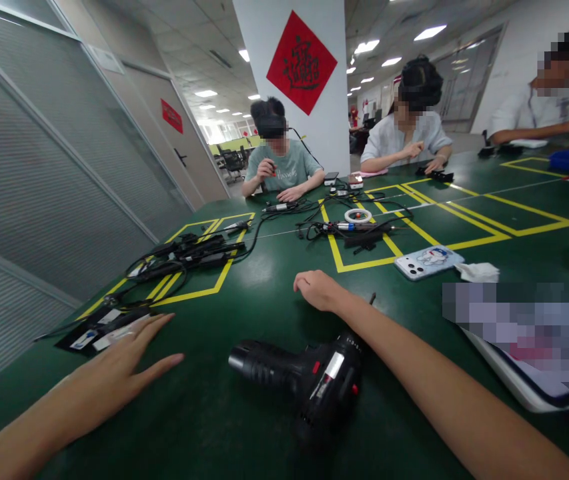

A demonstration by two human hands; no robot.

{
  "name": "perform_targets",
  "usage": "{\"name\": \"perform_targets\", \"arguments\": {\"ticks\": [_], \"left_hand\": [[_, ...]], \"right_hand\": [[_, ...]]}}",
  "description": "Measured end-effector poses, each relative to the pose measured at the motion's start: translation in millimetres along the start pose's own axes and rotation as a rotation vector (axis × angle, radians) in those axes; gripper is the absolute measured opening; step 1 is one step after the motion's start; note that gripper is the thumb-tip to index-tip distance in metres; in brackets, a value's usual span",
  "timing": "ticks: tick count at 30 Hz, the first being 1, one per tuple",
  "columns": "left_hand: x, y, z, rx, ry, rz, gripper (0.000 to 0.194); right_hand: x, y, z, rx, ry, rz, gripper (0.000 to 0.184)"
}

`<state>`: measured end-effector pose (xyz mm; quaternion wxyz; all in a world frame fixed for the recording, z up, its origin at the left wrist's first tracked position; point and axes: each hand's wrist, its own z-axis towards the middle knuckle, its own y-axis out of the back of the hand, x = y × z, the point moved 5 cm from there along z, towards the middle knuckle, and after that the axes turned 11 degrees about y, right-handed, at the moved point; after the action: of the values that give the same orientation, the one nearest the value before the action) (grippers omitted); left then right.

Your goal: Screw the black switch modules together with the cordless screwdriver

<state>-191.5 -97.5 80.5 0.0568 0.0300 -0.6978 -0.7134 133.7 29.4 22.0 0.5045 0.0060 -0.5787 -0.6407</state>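
My left hand (109, 373) is at the left, palm down with its fingers stretched out and the thumb apart, holding nothing. Just beyond its fingers lies a flat black packet (84, 341) with white labels, partly hidden by the hand. My right hand (317, 288) is near the middle of the green table, its fingers curled in; nothing shows sticking out of it. A black cordless drill (314, 380) with red buttons lies on its side between my forearms. Its thin bit (373, 299) shows beyond my right forearm, which passes close over the chuck end.
Black cables and tools (189, 257) lie at the left within yellow tape on the table (264, 287). More cables, a pen-like tool (347, 227) and a white ring (358, 216) are ahead. A phone (429, 261) and crumpled tissue (479, 271) lie right. Several people sit opposite.
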Motion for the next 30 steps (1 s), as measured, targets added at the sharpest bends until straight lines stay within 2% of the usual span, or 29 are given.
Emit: {"name": "perform_targets", "arguments": {"ticks": [1, 4, 7, 10, 13, 16, 19, 24, 27, 30], "left_hand": [[-28, 1.6, 3, 0.042, -0.071, -0.009, 0.065], [-109, 10.8, 14, 0.056, -0.276, -0.06, 0.062], [-172, 12.2, 25, 0.047, -0.442, -0.11, 0.053], [-213, 3.6, 34, 0.042, -0.563, -0.145, 0.054], [-233, -7.4, 41, 0.042, -0.639, -0.168, 0.064], [-238, -13.8, 44, 0.053, -0.686, -0.183, 0.053], [-238, -15.1, 43, 0.061, -0.716, -0.192, 0.033], [-232, -16.7, 43, 0.068, -0.676, -0.187, 0.024], [-204, -14.2, 49, 0.052, -0.558, -0.164, 0.024], [-141, -3.3, 53, 0.032, -0.369, -0.131, 0.027]], "right_hand": [[-1, -1, 2, -0.006, 0.024, 0.046, 0.036], [-7, -7, 5, -0.005, 0.036, 0.162, 0.033], [-16, -16, 6, 0.041, -0.019, 0.323, 0.034], [-18, -20, 3, 0.057, -0.052, 0.548, 0.035], [-14, -20, 1, 0.072, -0.03, 0.708, 0.027], [-10, -20, 0, 0.108, -0.001, 0.771, 0.024], [-9, -22, -1, 0.15, 0.0, 0.77, 0.034], [-3, -27, 0, 0.25, 0.017, 0.762, 0.034], [-2, -26, -1, 0.272, -0.038, 0.747, 0.038], [-2, -23, -1, 0.231, -0.117, 0.736, 0.039]]}}
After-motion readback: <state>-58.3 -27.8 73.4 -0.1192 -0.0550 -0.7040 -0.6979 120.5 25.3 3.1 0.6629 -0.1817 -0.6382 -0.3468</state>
